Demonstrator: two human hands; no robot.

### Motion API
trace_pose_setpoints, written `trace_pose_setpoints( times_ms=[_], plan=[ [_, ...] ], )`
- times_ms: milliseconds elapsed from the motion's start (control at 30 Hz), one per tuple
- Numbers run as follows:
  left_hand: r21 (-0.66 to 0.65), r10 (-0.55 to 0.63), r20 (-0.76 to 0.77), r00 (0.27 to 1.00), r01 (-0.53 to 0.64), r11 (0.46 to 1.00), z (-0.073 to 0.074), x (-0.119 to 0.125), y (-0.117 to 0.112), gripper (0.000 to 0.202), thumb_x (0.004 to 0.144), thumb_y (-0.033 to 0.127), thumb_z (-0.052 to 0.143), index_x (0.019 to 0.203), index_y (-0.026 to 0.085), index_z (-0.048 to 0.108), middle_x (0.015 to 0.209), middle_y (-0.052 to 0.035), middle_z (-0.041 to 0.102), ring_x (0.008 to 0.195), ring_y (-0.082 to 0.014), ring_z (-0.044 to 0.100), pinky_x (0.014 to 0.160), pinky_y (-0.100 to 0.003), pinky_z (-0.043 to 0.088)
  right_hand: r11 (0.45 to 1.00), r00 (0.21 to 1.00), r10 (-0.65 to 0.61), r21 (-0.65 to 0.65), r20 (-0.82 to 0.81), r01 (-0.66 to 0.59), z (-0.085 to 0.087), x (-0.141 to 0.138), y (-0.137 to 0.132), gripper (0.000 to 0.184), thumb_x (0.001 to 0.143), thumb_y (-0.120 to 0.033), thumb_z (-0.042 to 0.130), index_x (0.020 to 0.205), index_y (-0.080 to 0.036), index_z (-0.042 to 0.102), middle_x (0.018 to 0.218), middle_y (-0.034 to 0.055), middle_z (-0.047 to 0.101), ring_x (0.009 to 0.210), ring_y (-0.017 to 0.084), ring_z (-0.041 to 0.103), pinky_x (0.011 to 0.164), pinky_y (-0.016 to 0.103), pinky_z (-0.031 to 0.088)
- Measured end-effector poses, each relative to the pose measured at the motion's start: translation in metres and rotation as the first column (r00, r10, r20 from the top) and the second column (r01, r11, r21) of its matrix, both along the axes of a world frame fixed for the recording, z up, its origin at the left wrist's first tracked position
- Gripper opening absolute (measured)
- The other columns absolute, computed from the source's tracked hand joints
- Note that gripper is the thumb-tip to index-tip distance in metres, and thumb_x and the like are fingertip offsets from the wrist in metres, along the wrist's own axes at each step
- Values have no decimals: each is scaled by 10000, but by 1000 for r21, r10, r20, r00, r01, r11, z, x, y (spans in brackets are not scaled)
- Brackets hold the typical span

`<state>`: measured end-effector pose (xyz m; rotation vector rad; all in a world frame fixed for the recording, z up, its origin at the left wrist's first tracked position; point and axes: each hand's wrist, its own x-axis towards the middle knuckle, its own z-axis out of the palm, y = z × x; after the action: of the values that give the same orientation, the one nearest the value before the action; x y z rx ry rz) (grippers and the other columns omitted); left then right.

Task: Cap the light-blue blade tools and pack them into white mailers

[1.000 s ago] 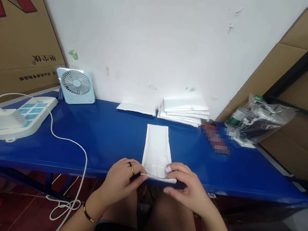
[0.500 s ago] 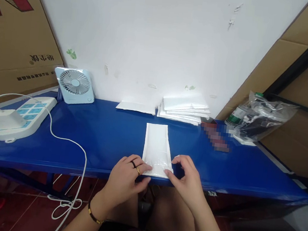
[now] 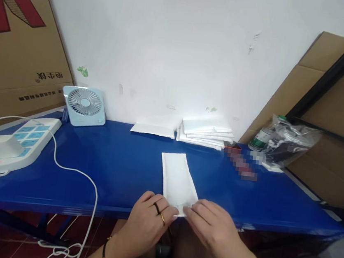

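Blue tabletop (image 3: 118, 160) runs back to a pale wall (image 3: 157, 40), and at the middle of its front edge lies a white envelope (image 3: 179, 179), flat, its near end reaching the rim. Both hands are drawn in narrow and hold that end: the left hand (image 3: 152, 222) bends its fingers over the near left corner, the right hand (image 3: 215, 229) over the near right one, the tips close together; the thumbs are hard to make out. Uneven pressure looks like the main risk, since one corner pulled harder than the other could skew the near edge or leave a slanted crease; the thin material could also wrinkle under such bunched fingers, and the whole piece could slide, because nothing holds its far end. Its long axis runs from the person toward the wall, the far end leaning a little to the left. Beyond it, near the wall, lie a single white packet (image 3: 153, 130) and, just to the right, a loose stack of packets (image 3: 205, 133), with a pixelated reddish item (image 3: 241, 164) beside it. Farther out are a light-blue fan (image 3: 84, 103) and a power strip (image 3: 43, 139) on the left, and a bottle (image 3: 260, 140) and a clear plastic bag (image 3: 295, 139) on the right.
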<state>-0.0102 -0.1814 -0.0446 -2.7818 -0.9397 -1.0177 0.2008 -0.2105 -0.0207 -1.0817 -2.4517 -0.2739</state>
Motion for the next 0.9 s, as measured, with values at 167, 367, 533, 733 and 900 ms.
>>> trace_pose_setpoints(
  times_ms=[167,367,533,733,900],
  plan=[
    [62,132,476,869,-183,981,5,-12,12,556,827,163,531,1341,259,342,1286,-105,465,1194,-254,445,965,-441,414,996,965,16,93,-261,9,82,0,56,155,856,-231,543,947,-217,667,728,45,639,657,152,571,562,266,449],
    [-147,276,509,816,-233,961,-6,-13,21,583,827,163,518,1368,234,315,1411,-136,298,1281,-278,368,1008,-478,407,953,346,-221,-277,-912,-122,121,-37,221,152,740,-295,672,754,-149,633,665,11,613,584,121,575,534,262,520],
    [-216,270,454,849,-189,958,-8,-17,20,525,832,148,497,1331,242,365,1430,-124,278,1289,-272,364,1012,-467,413,823,239,-548,-568,-801,-16,60,-77,306,97,782,-139,582,711,-142,517,709,27,604,670,118,608,616,245,564],
    [-242,259,435,863,-165,956,-7,-19,22,484,832,143,491,1296,255,405,1440,-111,283,1282,-269,380,1001,-464,423,792,371,-607,-570,-702,217,26,-68,319,204,670,-137,663,852,-110,575,1006,127,586,1034,253,545,909,380,455],
    [-242,261,418,870,-171,955,-7,-16,23,474,828,150,498,1286,247,423,1434,-109,308,1276,-274,389,993,-459,425,621,478,-738,-202,-476,757,60,28,320,457,781,-333,556,1194,-143,503,1319,179,405,1213,331,356,985,510,299]
  ],
)
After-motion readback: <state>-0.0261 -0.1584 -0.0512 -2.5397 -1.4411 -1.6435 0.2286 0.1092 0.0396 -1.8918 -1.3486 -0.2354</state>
